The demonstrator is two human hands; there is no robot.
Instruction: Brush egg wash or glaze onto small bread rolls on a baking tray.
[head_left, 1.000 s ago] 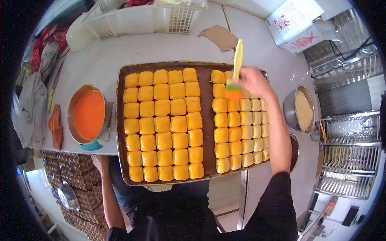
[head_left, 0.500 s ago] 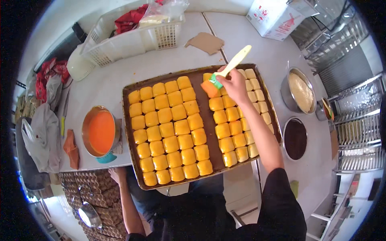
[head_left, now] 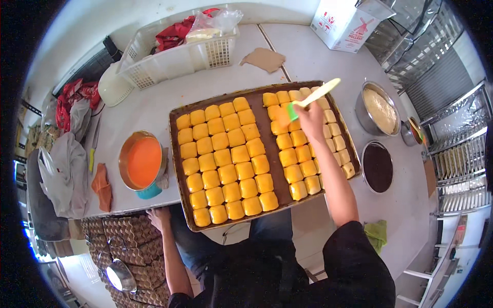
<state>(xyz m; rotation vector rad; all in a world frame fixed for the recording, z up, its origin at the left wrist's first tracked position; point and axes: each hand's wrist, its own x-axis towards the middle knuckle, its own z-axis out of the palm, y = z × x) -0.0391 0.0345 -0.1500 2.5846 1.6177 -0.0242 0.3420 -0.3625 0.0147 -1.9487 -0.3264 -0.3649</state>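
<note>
A dark baking tray (head_left: 267, 128) carries two blocks of small square buns. Glossy yellow glaze covers the buns of the left block (head_left: 222, 156). In the right block, the left columns are yellow, while the buns towards the right edge (head_left: 339, 143) look paler. My right hand (head_left: 311, 120) grips a pastry brush (head_left: 326, 90) with a pale yellow handle and green collar. Its orange bristles touch the upper left buns of the right block and look blurred. My left hand (head_left: 159, 217) rests at the table's front edge, left of the tray; its fingers are partly hidden.
Left of the tray, a metal bowl (head_left: 123, 167) holds orange liquid beside an orange cloth (head_left: 101, 187). Bowls with tan (head_left: 381, 110) and dark brown (head_left: 377, 167) contents stand at right. A white crate (head_left: 179, 61) is behind. Stacked egg trays (head_left: 131, 238) sit below my left hand.
The brush and my right hand have moved right and slightly down across the right block, and the brush lies flatter. The whole view has shifted a little. My left hand stays at the table edge.
</note>
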